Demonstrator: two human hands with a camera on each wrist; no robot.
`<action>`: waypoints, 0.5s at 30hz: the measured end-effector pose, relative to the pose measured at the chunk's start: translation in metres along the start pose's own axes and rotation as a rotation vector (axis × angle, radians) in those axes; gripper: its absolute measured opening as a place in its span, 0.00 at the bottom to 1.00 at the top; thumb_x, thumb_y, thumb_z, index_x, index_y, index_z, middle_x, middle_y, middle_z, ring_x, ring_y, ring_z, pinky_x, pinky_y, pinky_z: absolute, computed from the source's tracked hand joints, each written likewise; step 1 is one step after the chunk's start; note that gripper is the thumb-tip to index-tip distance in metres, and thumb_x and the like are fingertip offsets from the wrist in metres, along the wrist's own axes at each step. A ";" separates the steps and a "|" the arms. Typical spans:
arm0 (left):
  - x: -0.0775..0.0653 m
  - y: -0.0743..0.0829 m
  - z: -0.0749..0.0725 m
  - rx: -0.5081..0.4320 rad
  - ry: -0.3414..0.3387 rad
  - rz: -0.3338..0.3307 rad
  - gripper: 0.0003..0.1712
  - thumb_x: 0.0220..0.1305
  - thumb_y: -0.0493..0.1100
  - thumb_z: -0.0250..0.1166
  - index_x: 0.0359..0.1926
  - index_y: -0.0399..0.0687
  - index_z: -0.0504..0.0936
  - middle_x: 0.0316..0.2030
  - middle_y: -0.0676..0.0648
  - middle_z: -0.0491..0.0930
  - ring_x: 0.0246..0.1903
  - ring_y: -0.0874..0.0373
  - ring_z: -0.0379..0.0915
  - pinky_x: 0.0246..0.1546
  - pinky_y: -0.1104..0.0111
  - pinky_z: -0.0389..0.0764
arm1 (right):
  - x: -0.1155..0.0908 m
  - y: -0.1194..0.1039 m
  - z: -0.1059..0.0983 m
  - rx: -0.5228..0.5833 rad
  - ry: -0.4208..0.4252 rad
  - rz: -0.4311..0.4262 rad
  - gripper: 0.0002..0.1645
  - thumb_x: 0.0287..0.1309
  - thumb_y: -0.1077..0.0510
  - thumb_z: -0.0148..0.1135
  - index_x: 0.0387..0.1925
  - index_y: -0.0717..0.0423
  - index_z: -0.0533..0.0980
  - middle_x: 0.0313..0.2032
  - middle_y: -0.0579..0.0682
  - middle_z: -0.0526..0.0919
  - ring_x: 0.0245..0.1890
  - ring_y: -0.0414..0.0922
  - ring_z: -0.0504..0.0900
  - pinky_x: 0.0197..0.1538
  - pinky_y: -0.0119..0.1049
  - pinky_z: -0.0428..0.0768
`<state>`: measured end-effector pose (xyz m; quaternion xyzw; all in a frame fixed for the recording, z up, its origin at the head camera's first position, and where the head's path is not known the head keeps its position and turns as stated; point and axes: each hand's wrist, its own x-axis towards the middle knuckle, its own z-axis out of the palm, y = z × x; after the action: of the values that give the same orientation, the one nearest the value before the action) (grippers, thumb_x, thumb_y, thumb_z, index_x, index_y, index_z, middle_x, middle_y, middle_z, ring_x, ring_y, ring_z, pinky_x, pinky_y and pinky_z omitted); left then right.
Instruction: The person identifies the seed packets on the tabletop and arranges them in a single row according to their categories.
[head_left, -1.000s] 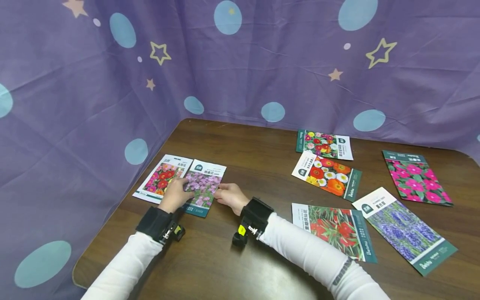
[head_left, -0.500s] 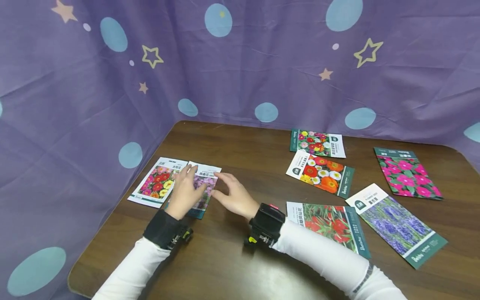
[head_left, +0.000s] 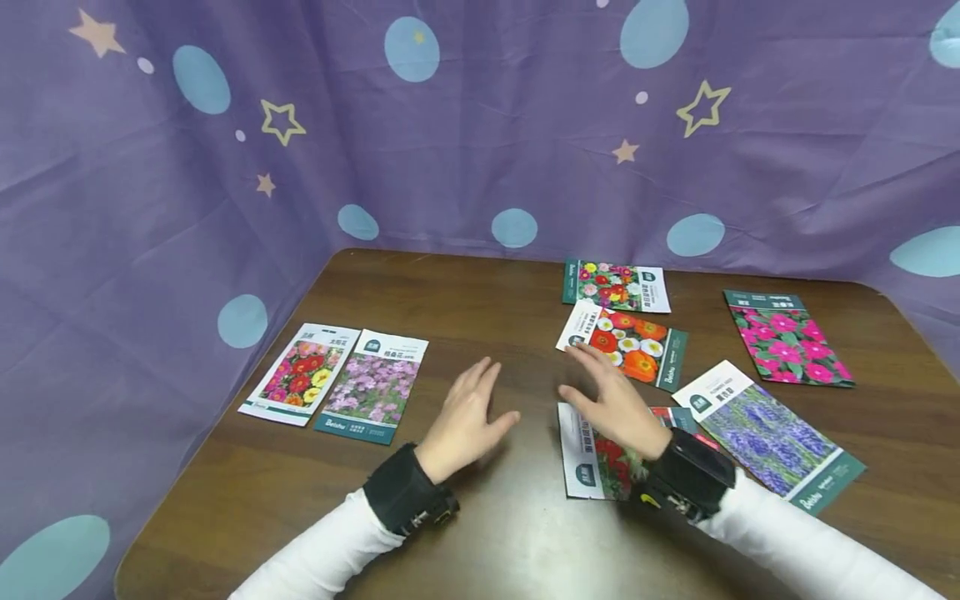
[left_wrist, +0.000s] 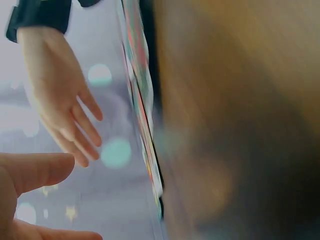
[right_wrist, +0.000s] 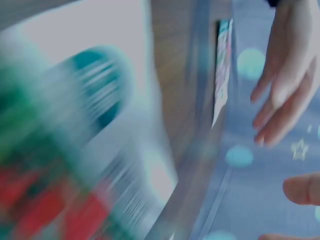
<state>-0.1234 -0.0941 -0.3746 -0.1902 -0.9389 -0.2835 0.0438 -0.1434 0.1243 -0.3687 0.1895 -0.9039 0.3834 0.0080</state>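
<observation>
My left hand (head_left: 465, 421) is over the middle of the table with its fingers extended and nothing in them. Over a seed packet with red flowers (head_left: 581, 454) is my right hand (head_left: 618, 408), fingers spread, covering part of that packet. Its fingertips overlap the lower left of the orange-and-white flower packet (head_left: 637, 346) in the head view. To the left, a packet with pink-purple flowers (head_left: 371, 387) lies beside a mixed red-and-yellow flower packet (head_left: 303, 372). The right wrist view shows the red-flower packet (right_wrist: 100, 95) blurred and close.
A purple-blue flower packet (head_left: 772, 437) lies at the right, with a magenta flower packet (head_left: 791, 342) behind it. At the back edge lies a mixed-flower packet (head_left: 615, 286). A purple curtain (head_left: 465, 125) hangs behind the wooden table (head_left: 480, 304).
Both hands have left the pink-purple flower packet and moved right, the right one reaching over the red-flower packet. That left packet now lies fully in sight. The head view has turned slightly right.
</observation>
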 end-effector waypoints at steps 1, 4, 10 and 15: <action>0.000 0.006 0.004 -0.021 -0.031 0.005 0.40 0.56 0.48 0.64 0.63 0.31 0.60 0.63 0.33 0.58 0.63 0.39 0.53 0.62 0.49 0.56 | -0.008 0.007 -0.008 -0.019 0.000 0.028 0.36 0.58 0.56 0.57 0.64 0.66 0.58 0.63 0.69 0.56 0.62 0.65 0.56 0.58 0.63 0.59; -0.001 0.021 0.017 -0.072 -0.126 0.005 0.41 0.57 0.48 0.63 0.64 0.31 0.58 0.64 0.34 0.57 0.64 0.42 0.53 0.63 0.53 0.56 | -0.031 0.024 -0.030 -0.070 -0.007 0.106 0.39 0.59 0.54 0.56 0.64 0.70 0.54 0.62 0.72 0.55 0.61 0.69 0.55 0.55 0.65 0.59; -0.004 0.039 0.037 -0.199 -0.307 -0.050 0.42 0.58 0.51 0.61 0.66 0.33 0.55 0.66 0.35 0.55 0.65 0.46 0.51 0.63 0.56 0.57 | -0.074 0.050 -0.056 -0.136 -0.053 0.231 0.43 0.60 0.50 0.56 0.64 0.74 0.50 0.59 0.76 0.56 0.57 0.71 0.59 0.49 0.65 0.65; -0.007 0.046 0.046 -0.383 -0.396 -0.126 0.45 0.58 0.51 0.60 0.68 0.33 0.50 0.67 0.34 0.50 0.66 0.45 0.47 0.64 0.56 0.54 | -0.093 0.061 -0.064 -0.149 -0.066 0.299 0.44 0.59 0.51 0.57 0.63 0.76 0.49 0.54 0.79 0.61 0.50 0.71 0.68 0.43 0.60 0.72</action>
<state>-0.0982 -0.0360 -0.3910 -0.1880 -0.8684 -0.4154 -0.1950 -0.0865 0.2384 -0.3806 0.0643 -0.9476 0.3060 -0.0647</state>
